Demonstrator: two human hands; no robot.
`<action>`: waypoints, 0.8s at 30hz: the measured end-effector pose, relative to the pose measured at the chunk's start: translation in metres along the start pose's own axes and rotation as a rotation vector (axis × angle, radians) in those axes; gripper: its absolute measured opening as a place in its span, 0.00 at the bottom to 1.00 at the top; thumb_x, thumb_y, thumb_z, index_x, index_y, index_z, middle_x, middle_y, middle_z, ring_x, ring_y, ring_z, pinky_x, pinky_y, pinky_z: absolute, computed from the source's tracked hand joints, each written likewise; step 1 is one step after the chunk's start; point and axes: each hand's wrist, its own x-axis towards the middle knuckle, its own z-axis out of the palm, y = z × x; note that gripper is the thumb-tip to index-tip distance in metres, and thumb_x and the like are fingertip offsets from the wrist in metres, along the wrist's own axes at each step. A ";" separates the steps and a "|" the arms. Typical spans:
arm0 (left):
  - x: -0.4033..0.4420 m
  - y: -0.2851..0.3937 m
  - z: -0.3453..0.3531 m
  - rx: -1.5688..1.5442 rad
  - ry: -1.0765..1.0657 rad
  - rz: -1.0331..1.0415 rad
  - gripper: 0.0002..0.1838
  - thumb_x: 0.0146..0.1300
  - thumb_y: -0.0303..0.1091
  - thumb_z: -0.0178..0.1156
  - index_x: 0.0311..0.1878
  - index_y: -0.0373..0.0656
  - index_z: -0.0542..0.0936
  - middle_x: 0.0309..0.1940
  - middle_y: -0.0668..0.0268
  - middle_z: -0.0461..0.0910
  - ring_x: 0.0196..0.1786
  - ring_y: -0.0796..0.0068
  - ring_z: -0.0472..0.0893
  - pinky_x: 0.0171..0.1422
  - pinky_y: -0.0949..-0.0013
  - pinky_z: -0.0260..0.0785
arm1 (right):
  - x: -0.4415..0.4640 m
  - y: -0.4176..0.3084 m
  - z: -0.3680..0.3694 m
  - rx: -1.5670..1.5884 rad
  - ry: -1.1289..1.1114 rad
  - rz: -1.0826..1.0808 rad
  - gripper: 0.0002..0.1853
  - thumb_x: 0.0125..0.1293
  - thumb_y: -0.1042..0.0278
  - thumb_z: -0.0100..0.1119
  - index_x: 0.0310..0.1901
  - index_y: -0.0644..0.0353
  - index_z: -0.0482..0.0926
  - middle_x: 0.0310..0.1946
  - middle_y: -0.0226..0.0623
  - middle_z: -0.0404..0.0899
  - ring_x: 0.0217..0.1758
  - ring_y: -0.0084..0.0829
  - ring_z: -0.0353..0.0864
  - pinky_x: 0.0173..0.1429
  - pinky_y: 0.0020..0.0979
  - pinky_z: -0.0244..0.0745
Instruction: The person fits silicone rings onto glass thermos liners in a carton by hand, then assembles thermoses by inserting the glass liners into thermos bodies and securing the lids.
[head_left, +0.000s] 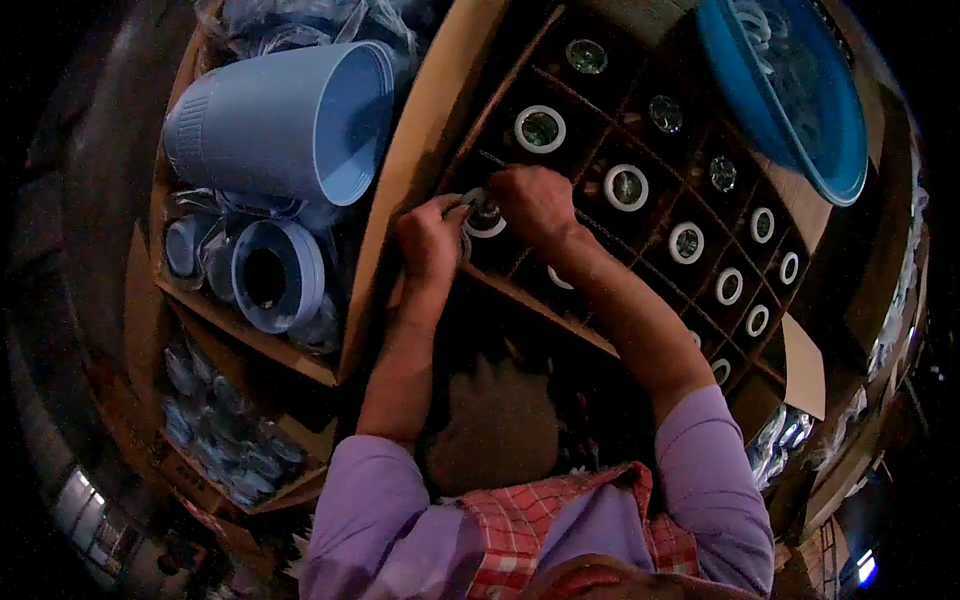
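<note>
Both hands meet at the near left corner of a divided cardboard box (480, 275). My left hand (430, 240) is closed in a pinch, thumb and fingers on a small greyish, see-through piece (474, 200) that looks like thin plastic. My right hand (535, 203) is curled shut right beside it; what its fingers hold is hidden. Just under the fingers, a white ring (487, 230) sits around the mouth of a glass vessel. Other cells hold glass mouths with white rings (626, 187), and several glass mouths (586, 57) show no ring.
On the left, a carton (400, 180) holds a large pale blue plastic container (250, 125), a round blue-grey ring-shaped part (278, 275) and plastic-wrapped items. A blue basin (848, 170) with white rings inside rests at the upper right. Another carton (300, 490) with wrapped items lies lower left.
</note>
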 end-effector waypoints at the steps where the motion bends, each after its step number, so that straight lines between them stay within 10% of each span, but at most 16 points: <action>1: 0.000 0.004 -0.003 -0.003 -0.026 -0.011 0.09 0.49 0.28 0.60 0.34 0.36 0.81 0.29 0.49 0.79 0.34 0.55 0.80 0.39 0.63 0.71 | -0.003 0.004 0.008 0.033 0.108 -0.093 0.12 0.52 0.66 0.56 0.40 0.53 0.78 0.40 0.39 0.78 0.36 0.41 0.80 0.36 0.38 0.76; 3: 0.002 -0.010 0.005 0.097 -0.007 0.040 0.09 0.49 0.27 0.60 0.34 0.36 0.81 0.29 0.49 0.79 0.35 0.54 0.80 0.40 0.62 0.71 | -0.013 0.010 0.024 0.097 0.331 -0.282 0.17 0.52 0.61 0.58 0.47 0.47 0.76 0.43 0.33 0.77 0.40 0.38 0.79 0.39 0.36 0.76; 13: -0.007 0.002 -0.011 0.079 -0.077 0.042 0.12 0.53 0.31 0.59 0.39 0.35 0.80 0.38 0.49 0.78 0.41 0.54 0.79 0.46 0.62 0.70 | -0.019 -0.012 0.014 -0.074 -0.136 -0.124 0.28 0.57 0.56 0.54 0.60 0.50 0.63 0.49 0.41 0.72 0.41 0.43 0.79 0.39 0.37 0.76; 14: -0.002 -0.033 -0.002 -0.034 0.045 0.180 0.14 0.55 0.33 0.59 0.43 0.37 0.79 0.37 0.54 0.80 0.37 0.63 0.80 0.40 0.65 0.71 | -0.017 0.001 0.033 -0.031 -0.081 -0.144 0.28 0.57 0.57 0.53 0.60 0.51 0.62 0.47 0.42 0.73 0.41 0.44 0.78 0.39 0.38 0.76; 16: -0.017 0.017 -0.035 -0.354 -0.027 -0.206 0.17 0.61 0.34 0.54 0.52 0.39 0.74 0.28 0.62 0.78 0.25 0.79 0.74 0.21 0.77 0.64 | -0.041 0.017 0.028 0.135 0.223 -0.176 0.24 0.56 0.60 0.55 0.55 0.53 0.68 0.42 0.41 0.76 0.40 0.43 0.79 0.38 0.38 0.76; 20: -0.020 0.082 -0.019 -0.757 -0.077 -0.083 0.15 0.63 0.36 0.52 0.51 0.43 0.74 0.27 0.67 0.77 0.13 0.86 0.64 0.12 0.82 0.52 | -0.073 0.021 -0.022 0.654 0.149 -0.113 0.14 0.57 0.63 0.57 0.41 0.62 0.79 0.30 0.37 0.79 0.33 0.33 0.79 0.33 0.33 0.73; 24: -0.004 0.142 0.046 -0.708 -0.115 0.181 0.16 0.63 0.34 0.51 0.54 0.40 0.71 0.35 0.65 0.77 0.33 0.79 0.74 0.35 0.76 0.67 | -0.110 0.060 -0.073 1.163 -0.022 0.258 0.13 0.60 0.63 0.57 0.38 0.65 0.79 0.27 0.33 0.79 0.25 0.18 0.72 0.29 0.23 0.69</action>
